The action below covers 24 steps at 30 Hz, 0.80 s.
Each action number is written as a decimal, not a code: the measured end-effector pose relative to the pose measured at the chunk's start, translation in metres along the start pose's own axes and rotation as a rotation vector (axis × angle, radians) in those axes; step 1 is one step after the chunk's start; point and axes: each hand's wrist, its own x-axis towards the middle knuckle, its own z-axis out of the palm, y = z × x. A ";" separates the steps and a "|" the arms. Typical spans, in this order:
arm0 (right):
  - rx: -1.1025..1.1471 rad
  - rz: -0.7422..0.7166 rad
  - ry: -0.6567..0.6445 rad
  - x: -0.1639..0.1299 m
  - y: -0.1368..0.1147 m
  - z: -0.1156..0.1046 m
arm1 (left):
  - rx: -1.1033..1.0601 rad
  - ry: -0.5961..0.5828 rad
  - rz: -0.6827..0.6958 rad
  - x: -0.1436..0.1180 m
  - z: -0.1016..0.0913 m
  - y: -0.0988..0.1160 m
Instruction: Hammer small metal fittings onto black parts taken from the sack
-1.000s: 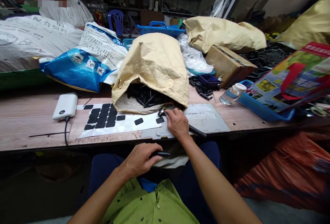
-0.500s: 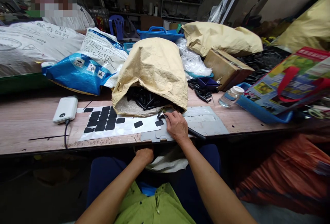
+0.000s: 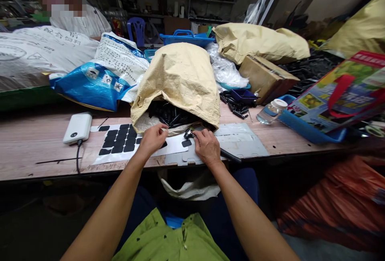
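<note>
The left hand (image 3: 152, 138) pinches at the white backing sheet of black rectangular pads (image 3: 120, 144) near the wooden bench's (image 3: 30, 148) front edge; the right hand (image 3: 207, 147) grips a slim black rod-shaped tool (image 3: 229, 156) on the grey metal plate (image 3: 240, 140), just before the tan woven sack's (image 3: 180, 80) open mouth; bare bench lies left.

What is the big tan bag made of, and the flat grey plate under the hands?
The tan sack looks like woven plastic or paper: matte, crinkled, fine weave at its open mouth. The grey plate looks like thin sheet metal: flat, dull sheen, cut notches and small holes, though stiff plastic is possible.
</note>
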 end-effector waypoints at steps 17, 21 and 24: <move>-0.018 0.006 -0.024 0.000 0.001 0.000 | 0.396 0.148 -0.448 0.076 0.001 -0.012; -0.017 0.008 -0.015 0.000 0.001 0.000 | 0.390 0.133 -0.478 0.077 -0.001 -0.010; -0.011 0.014 -0.013 0.000 0.001 0.000 | 0.405 0.140 -0.468 0.072 -0.004 -0.005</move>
